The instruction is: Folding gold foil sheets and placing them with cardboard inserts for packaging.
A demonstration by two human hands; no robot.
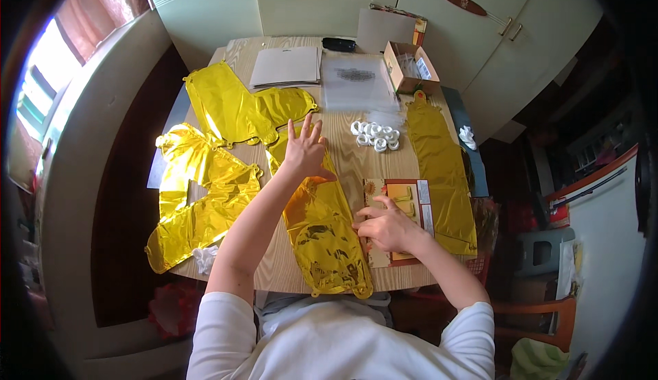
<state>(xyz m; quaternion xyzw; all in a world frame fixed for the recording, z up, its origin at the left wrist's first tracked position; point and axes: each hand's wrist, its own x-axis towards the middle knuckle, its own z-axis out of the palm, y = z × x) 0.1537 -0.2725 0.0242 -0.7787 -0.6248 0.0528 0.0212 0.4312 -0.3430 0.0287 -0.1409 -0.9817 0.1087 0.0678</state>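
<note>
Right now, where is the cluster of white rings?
In the head view, the white rings lie just right of centre, below the clear plastic sheets and between the left hand and the rightmost gold foil piece.

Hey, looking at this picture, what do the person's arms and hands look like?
Short, plain white sleeves cover the upper arms, leaving both forearms bare. The left grip and right grip are ungloved human hands with slender fingers. No watch or bracelet shows on either wrist.
</note>
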